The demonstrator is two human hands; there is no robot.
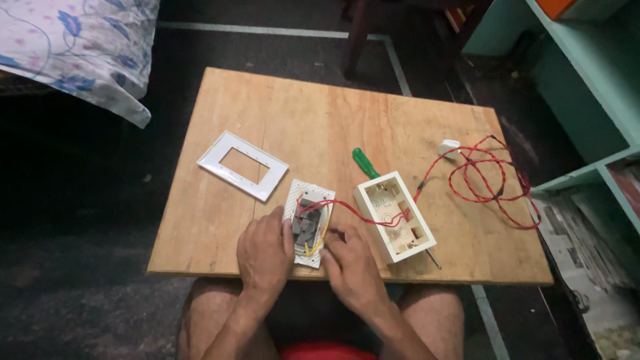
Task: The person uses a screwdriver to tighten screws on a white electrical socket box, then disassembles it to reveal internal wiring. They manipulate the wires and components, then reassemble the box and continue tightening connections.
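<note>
Low in the frame's centre, the left hand (265, 257) and right hand (352, 267) flank a switch plate (309, 223) lying face down on the desk (320, 120), fingers clamped on its edges, steadying it so the red wire (483, 177) terminals face up. A white box (395, 217) and a green screwdriver (365, 163) lie just right; a white frame (243, 165) sits upper left.

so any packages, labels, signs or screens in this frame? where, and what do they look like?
No screens or signs.
Newspaper sheets: floor at right, beside the wooden board; flat, grey-white, print too small to tell.
Orange box-like thing: top right on the teal shelf; only a corner shows.
Both hands, left hand and right hand, touch the switch module, which shows no label.
</note>
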